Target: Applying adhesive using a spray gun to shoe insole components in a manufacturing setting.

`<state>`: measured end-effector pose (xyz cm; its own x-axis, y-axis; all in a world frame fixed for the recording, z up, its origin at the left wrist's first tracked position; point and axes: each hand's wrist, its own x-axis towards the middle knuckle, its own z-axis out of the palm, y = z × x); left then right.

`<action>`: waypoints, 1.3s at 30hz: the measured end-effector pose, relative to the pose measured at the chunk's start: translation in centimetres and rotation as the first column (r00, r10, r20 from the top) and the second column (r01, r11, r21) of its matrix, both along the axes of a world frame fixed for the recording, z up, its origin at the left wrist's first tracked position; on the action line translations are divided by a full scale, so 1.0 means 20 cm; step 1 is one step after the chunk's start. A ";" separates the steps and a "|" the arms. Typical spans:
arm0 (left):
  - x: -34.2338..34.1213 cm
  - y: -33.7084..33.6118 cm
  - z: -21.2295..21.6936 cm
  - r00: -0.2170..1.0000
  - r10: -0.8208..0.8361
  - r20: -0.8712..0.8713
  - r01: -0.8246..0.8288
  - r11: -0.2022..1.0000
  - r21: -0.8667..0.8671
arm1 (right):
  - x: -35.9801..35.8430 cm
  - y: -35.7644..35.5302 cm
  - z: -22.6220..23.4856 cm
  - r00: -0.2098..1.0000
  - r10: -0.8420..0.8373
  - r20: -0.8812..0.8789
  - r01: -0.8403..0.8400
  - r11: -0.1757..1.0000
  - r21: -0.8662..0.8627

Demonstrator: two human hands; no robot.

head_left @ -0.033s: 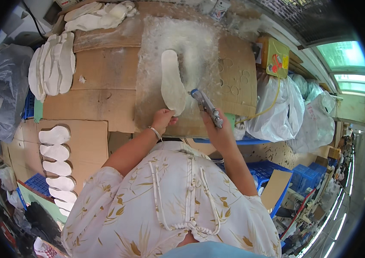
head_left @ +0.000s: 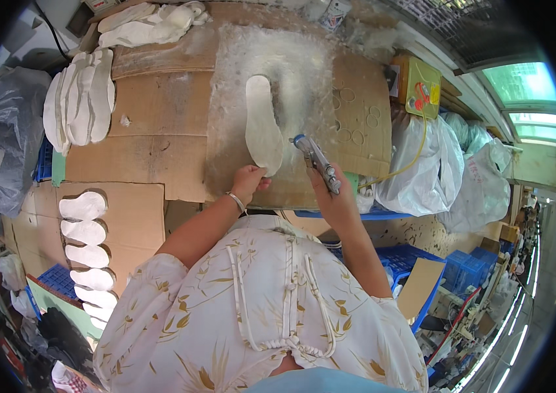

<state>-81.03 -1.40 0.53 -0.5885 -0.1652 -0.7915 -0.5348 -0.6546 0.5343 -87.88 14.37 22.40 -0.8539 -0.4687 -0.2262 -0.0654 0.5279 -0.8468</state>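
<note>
A pale insole [head_left: 263, 124] lies lengthwise on a residue-coated board [head_left: 307, 85], its wider end away from me. My left hand [head_left: 250, 183] pinches its near end between thumb and fingers. To the right of the insole, my right hand [head_left: 337, 194] is wrapped round a metal spray gun [head_left: 316, 159]. The gun's blue-ringed nozzle points up and left, toward the insole, without touching it. Part of the gun's handle is hidden in my palm.
Several insoles stand stacked [head_left: 81, 98] at the far left, with another pile [head_left: 150, 25] behind. More lie in an overlapping row [head_left: 86, 230] on cardboard at lower left. A yellow-green can [head_left: 420, 86] with a yellow hose [head_left: 415, 157] and white plastic bags [head_left: 422, 167] stand right.
The spray gun's nozzle has shifted very slightly to the right, with my right hand. My left hand and the insole look unmoved.
</note>
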 end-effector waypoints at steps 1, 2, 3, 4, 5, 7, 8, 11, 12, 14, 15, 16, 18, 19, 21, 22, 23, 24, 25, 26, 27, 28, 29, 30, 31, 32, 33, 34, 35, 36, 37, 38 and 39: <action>0.00 0.00 -0.01 1.000 0.000 0.001 0.000 1.000 -0.001 | -0.01 0.00 0.00 0.999 -0.034 0.041 0.033 0.999 0.023; 0.00 0.00 -0.01 1.000 -0.004 0.000 0.004 1.000 -0.003 | 0.00 0.00 0.01 0.999 -0.034 0.043 0.033 0.999 0.022; 0.00 0.00 -0.02 1.000 -0.007 -0.001 0.007 1.000 -0.005 | 0.02 0.01 0.02 1.000 0.016 -0.003 -0.016 0.999 0.035; 0.00 0.00 -0.01 1.000 -0.012 0.000 0.012 1.000 -0.004 | 0.03 0.02 0.03 0.997 0.063 -0.049 -0.061 0.997 0.051; 0.00 0.00 -0.01 1.000 -0.004 -0.001 0.004 1.000 0.001 | 0.03 0.03 0.02 0.997 0.059 -0.048 -0.057 0.997 0.052; 0.00 0.00 -0.01 1.000 0.004 -0.001 -0.004 1.000 0.005 | 0.04 0.03 -0.02 0.999 0.034 -0.008 -0.034 0.999 -0.016; 0.00 0.00 -0.01 1.000 0.000 0.006 0.000 1.000 -0.002 | 0.03 0.03 -0.02 0.999 0.035 -0.007 -0.035 0.999 -0.016; 0.00 0.00 0.00 1.000 -0.005 0.005 0.005 1.000 -0.009 | 0.03 0.04 0.01 1.000 -0.022 0.022 0.021 0.999 0.034; 0.00 0.00 0.01 1.000 -0.005 -0.003 0.005 1.000 -0.008 | 0.04 0.04 0.02 1.000 0.029 0.003 -0.029 0.999 0.046; 0.01 0.01 0.01 1.000 0.008 -0.003 -0.008 1.000 -0.005 | 0.06 0.05 0.02 0.997 0.079 -0.014 -0.078 0.995 0.059; 0.01 0.01 0.01 1.000 0.022 -0.003 -0.022 1.000 -0.002 | 0.07 0.06 0.01 0.997 0.072 0.010 -0.072 0.996 0.048; 0.01 0.01 0.01 1.000 0.022 -0.003 -0.022 1.000 -0.001 | 0.08 0.06 0.00 0.997 0.065 0.033 -0.066 0.997 0.039; 0.01 0.02 0.00 1.000 0.023 -0.012 -0.023 1.000 -0.006 | 0.07 0.06 0.01 0.999 0.036 0.027 -0.038 0.998 0.052; 0.02 0.02 0.00 1.000 0.025 -0.011 -0.025 1.000 -0.008 | 0.06 0.06 0.01 1.000 0.010 0.022 -0.012 0.998 0.061; 0.03 0.03 -0.01 1.000 0.026 -0.016 -0.026 0.999 -0.019 | 0.08 0.08 0.01 0.997 0.073 -0.001 -0.072 0.995 0.062; 0.03 0.03 -0.02 1.000 0.027 -0.015 -0.027 0.999 -0.019 | 0.09 0.09 0.01 0.991 0.131 -0.026 -0.129 0.989 0.068; 0.03 0.03 -0.03 0.999 0.033 -0.020 -0.033 0.999 -0.023 | 0.09 0.10 0.00 0.991 0.132 -0.025 -0.131 0.989 0.067; 0.03 0.03 -0.04 0.999 0.040 -0.024 -0.041 0.999 -0.027 | 0.10 0.09 -0.01 0.993 0.114 -0.003 -0.114 0.992 0.055; 0.03 0.04 -0.04 0.999 0.041 -0.024 -0.041 0.999 -0.026 | 0.10 0.10 -0.01 0.995 0.095 0.019 -0.096 0.994 0.045; 0.03 0.04 -0.03 0.999 0.043 -0.019 -0.043 0.999 -0.030 | 0.09 0.10 -0.01 0.995 0.096 0.019 -0.097 0.994 0.045; 0.03 0.05 -0.03 0.999 0.045 -0.014 -0.046 0.998 -0.033 | 0.08 0.10 -0.01 0.997 0.062 0.034 -0.064 0.995 0.082; 0.03 0.05 -0.03 0.999 0.049 -0.013 -0.049 0.998 -0.035 | 0.07 0.11 -0.01 0.998 0.028 0.049 -0.034 0.993 0.117; 0.03 0.05 -0.03 0.998 0.056 -0.009 -0.056 0.998 -0.036 | 0.08 0.11 -0.01 0.998 0.032 0.050 -0.037 0.993 0.116; 0.03 0.06 -0.03 0.998 0.063 -0.005 -0.063 0.997 -0.038 | 0.09 0.12 -0.01 0.996 0.085 -0.005 -0.084 0.994 0.067; 0.03 0.06 -0.04 0.998 0.067 -0.003 -0.067 0.997 -0.039 | 0.10 0.13 -0.01 0.989 0.136 -0.060 -0.135 0.991 0.020; 0.03 0.06 -0.04 0.997 0.075 -0.013 -0.076 0.996 -0.037 | 0.10 0.14 -0.02 0.988 0.140 -0.059 -0.139 0.990 0.019; 0.04 0.06 -0.05 0.996 0.084 -0.023 -0.085 0.996 -0.035 | 0.10 0.15 -0.04 0.991 0.133 -0.016 -0.132 0.991 0.029; 0.04 0.06 -0.04 0.996 0.088 -0.022 -0.088 0.995 -0.035 | 0.09 0.16 -0.05 0.992 0.124 0.027 -0.125 0.991 0.041; 0.03 0.07 -0.02 0.996 0.092 -0.015 -0.093 0.995 -0.043 | 0.08 0.16 -0.04 0.991 0.128 0.027 -0.129 0.991 0.041; 0.03 0.08 -0.01 0.995 0.097 -0.009 -0.098 0.994 -0.052 | 0.07 0.16 -0.01 0.994 0.096 0.049 -0.100 0.992 0.081; 0.03 0.08 -0.01 0.995 0.103 -0.008 -0.104 0.993 -0.053 | 0.07 0.16 0.01 0.995 0.066 0.069 -0.074 0.990 0.121; 0.04 0.09 -0.01 0.994 0.110 -0.007 -0.110 0.992 -0.061 | 0.08 0.16 0.02 0.995 0.072 0.070 -0.080 0.990 0.120; 0.04 0.09 -0.01 0.993 0.117 -0.006 -0.117 0.991 -0.068 | 0.09 0.17 0.02 0.991 0.122 0.056 -0.127 0.987 0.097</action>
<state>-80.24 0.42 0.36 -0.5640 -0.2862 -0.7746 -0.4555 -0.6746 0.5809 -86.06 17.78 22.87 -0.7768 -0.5434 -0.3183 -0.0949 0.6006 -0.7939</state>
